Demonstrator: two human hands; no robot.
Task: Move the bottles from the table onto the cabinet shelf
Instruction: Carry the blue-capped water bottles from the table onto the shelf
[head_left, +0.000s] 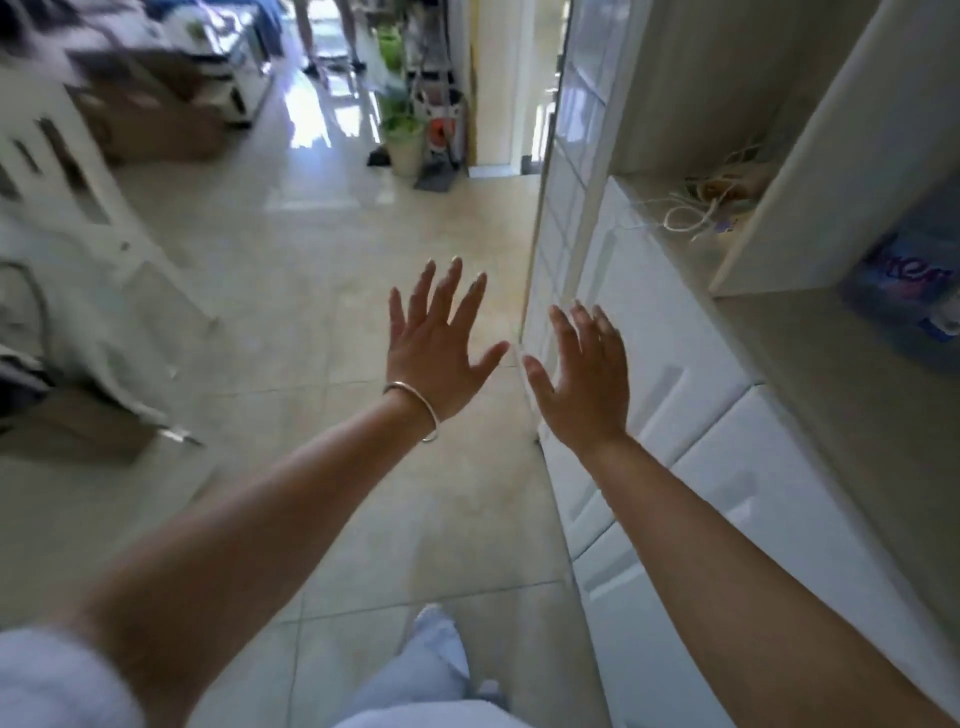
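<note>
My left hand (439, 343) is stretched out over the tiled floor with fingers spread and straight, holding nothing; a silver bangle sits on its wrist. My right hand (584, 376) is beside it, also spread and empty, in front of the white cabinet (675, 364) on the right. The cabinet's shelf surface (810, 358) runs along the right side. No bottle is in view. The view is blurred by motion.
A blue and purple packet (906, 296) lies on the shelf at right. Coiled cords (701, 208) sit in a cabinet niche. A white chair (78, 171) and cardboard boxes (150, 119) stand left. Potted plants (402, 135) and a person's legs (327, 36) are far down the hallway.
</note>
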